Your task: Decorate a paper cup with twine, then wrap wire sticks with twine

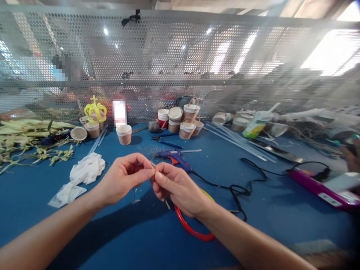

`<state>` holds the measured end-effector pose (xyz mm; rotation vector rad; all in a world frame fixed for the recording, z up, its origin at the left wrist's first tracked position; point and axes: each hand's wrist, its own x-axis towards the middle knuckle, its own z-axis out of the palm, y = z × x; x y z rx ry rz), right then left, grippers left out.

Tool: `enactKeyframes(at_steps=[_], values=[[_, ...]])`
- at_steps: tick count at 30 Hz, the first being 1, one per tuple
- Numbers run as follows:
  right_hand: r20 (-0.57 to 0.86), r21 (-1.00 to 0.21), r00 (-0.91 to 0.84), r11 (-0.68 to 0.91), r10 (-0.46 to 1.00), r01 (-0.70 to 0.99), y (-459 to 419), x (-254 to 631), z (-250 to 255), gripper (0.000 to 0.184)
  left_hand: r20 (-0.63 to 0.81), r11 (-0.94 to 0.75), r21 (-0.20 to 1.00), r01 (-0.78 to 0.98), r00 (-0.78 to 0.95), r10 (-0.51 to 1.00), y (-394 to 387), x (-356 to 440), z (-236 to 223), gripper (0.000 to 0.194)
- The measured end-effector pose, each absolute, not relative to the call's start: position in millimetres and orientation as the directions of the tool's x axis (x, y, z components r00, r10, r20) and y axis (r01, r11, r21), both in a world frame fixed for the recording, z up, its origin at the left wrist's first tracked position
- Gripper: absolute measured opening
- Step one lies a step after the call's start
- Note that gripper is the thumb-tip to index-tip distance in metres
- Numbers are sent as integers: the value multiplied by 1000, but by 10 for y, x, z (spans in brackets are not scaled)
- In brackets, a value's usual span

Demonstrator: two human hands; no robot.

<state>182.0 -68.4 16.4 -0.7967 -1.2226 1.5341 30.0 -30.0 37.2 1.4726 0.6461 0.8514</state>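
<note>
My left hand (123, 176) is closed, its thumb and index finger pinched together at a thin brown strand. Against those fingertips, my right hand (177, 185) pinches the same strand (167, 204), whose end pokes out below its curled fingers. Most of the strand is hidden, so its exact kind is unclear. Below the left fingers a thin dark strip (134, 195) shows. Just beyond the hands lies a blue glue gun (180, 159) with a red trigger and a clear stick in its back. Under my right wrist is a red and yellow loop (194, 233), partly covered.
A twine-wrapped cup (124, 135) stands ahead; several more cups (187, 129) cluster by a twine ball (153, 126) and pliers (168, 142). Crumpled white plastic (87, 168) lies left. A black cord (239, 191) runs right to a purple power strip (323, 189). Perforated metal (168, 56) walls the back.
</note>
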Motion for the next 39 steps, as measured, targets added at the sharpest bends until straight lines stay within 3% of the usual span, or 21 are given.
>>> enactKeyframes(at_steps=[6, 15, 22, 26, 30, 34, 39], values=[[74, -949, -286, -21, 955, -314, -649, 1824, 164, 23, 125, -122, 992, -44, 570, 812, -313, 278, 382, 16], [72, -942, -298, -33, 952, -333, -632, 1839, 139, 24, 271, -363, 931, 18, 633, 726, -298, 211, 451, 12], [28, -927, -342, -103, 939, -359, -622, 1830, 107, 27, 371, -427, 904, -26, 547, 751, -315, 272, 397, 10], [53, -954, -234, -20, 971, -300, -597, 1852, 145, 24, 410, -474, 880, -18, 532, 741, -344, 269, 430, 7], [170, -968, -180, 130, 969, -213, -612, 1888, 209, 28, 385, -521, 836, 174, 492, 781, -358, 241, 465, 5], [118, -989, -239, 93, 964, -112, -664, 1872, 245, 27, 336, -564, 763, 315, 552, 763, -350, 234, 434, 6], [82, -996, -165, 85, 983, 7, -710, 1842, 262, 19, 320, -562, 746, 358, 547, 774, -349, 255, 421, 8]])
